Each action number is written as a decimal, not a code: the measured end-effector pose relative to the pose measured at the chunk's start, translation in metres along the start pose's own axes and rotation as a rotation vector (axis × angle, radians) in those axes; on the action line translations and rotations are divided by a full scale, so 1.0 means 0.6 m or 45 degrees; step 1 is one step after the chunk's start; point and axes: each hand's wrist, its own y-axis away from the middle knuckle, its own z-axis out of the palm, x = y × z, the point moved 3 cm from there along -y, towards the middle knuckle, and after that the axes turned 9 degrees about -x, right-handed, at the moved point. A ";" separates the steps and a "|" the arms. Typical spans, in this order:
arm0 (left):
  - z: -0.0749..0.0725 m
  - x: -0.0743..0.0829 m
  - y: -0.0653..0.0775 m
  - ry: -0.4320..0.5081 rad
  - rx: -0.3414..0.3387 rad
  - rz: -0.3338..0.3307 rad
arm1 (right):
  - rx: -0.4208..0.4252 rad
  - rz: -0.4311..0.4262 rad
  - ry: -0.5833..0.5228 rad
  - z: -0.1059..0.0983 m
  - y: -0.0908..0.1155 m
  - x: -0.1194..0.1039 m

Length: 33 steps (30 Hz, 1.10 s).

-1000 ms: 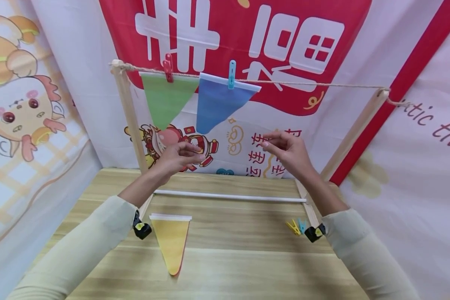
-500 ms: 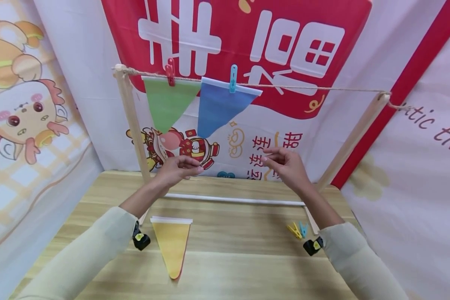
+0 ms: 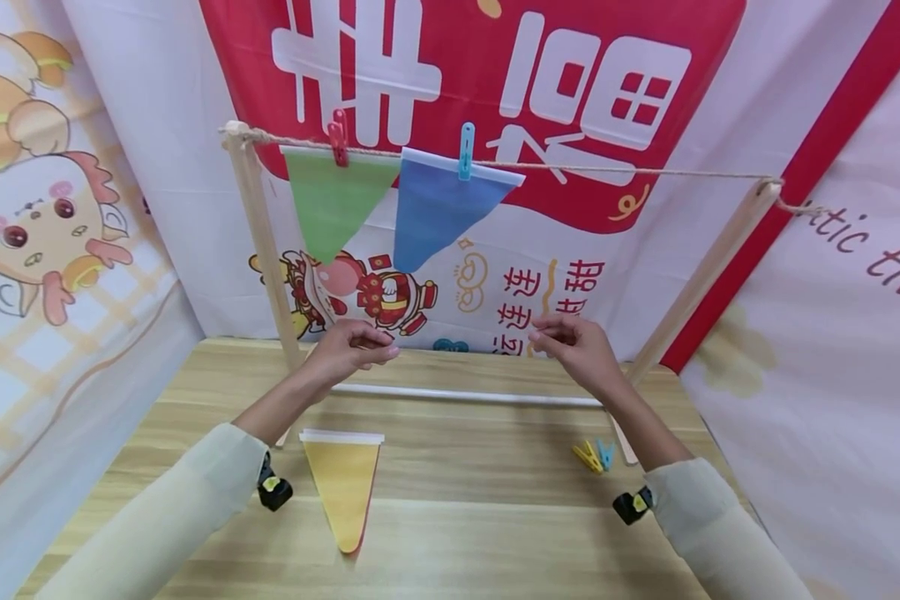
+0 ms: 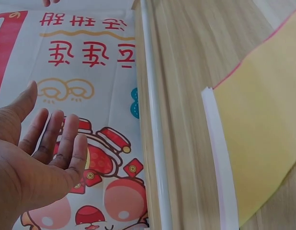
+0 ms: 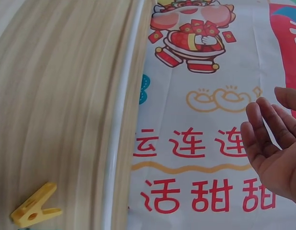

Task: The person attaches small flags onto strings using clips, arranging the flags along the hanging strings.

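Both hands hover with nothing in them, fingers relaxed, over the back of the table. The left hand [image 3: 351, 354] is below the green pennant [image 3: 337, 200], and the right hand [image 3: 576, 346] is a little lower right of the blue pennant [image 3: 446, 208]. A red clothespin [image 3: 337, 140] clips the green pennant to a twine line [image 3: 607, 170]; a light-blue clothespin [image 3: 466, 152] clips the blue one. On the table lies a yellow pennant [image 3: 342, 487], with a red edge showing beneath it. A yellow clothespin [image 3: 587, 456] and another blue clothespin [image 3: 606, 454] lie at the right.
The twine is tied between a left wooden post [image 3: 258, 225] and a right wooden post [image 3: 708, 271]. A white rod [image 3: 465, 394] runs low between them, across the back of the wooden table [image 3: 480, 542]. Printed cloth [image 3: 217, 275] hangs behind and at both sides.
Both hands have lowered from just under the pennants toward the table's back edge, staying apart. The pennants and clothespins keep their places.
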 end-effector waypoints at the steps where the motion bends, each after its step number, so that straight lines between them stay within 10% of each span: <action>1: -0.001 -0.001 0.001 -0.006 -0.002 0.007 | -0.003 0.004 0.002 -0.001 0.002 0.003; 33: -0.011 -0.069 0.037 -0.033 -0.023 -0.110 | -0.069 0.125 0.049 -0.004 0.056 0.090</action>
